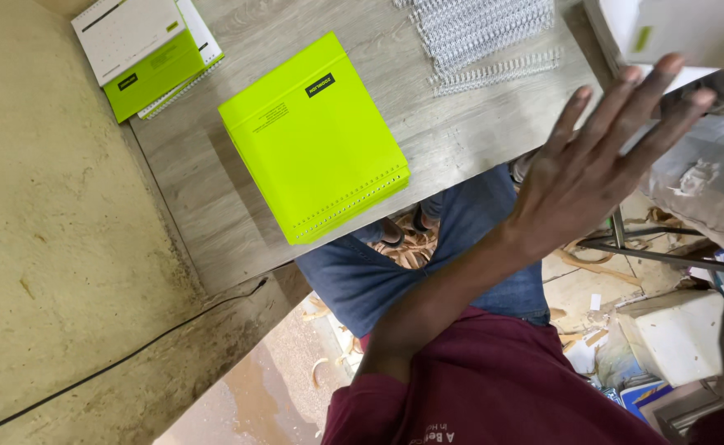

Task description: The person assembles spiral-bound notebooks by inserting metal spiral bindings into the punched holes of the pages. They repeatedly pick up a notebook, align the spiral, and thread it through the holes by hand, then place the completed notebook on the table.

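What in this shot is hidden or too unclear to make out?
Head view only:
- The other hand: not in view; which hand this is, I cannot tell.
- White stack: cut off by the top edge.
- Wire binding combs: cut off at the top.
- Green stack: page count unreadable.

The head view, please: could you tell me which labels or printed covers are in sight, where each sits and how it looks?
Lime-green stack of covers: middle of the wooden table, square, small black label near the top.
White and green booklets: top left corner, spiral-bound, small black label.
White box: top right, by the fingertips of the open hand, small green mark.
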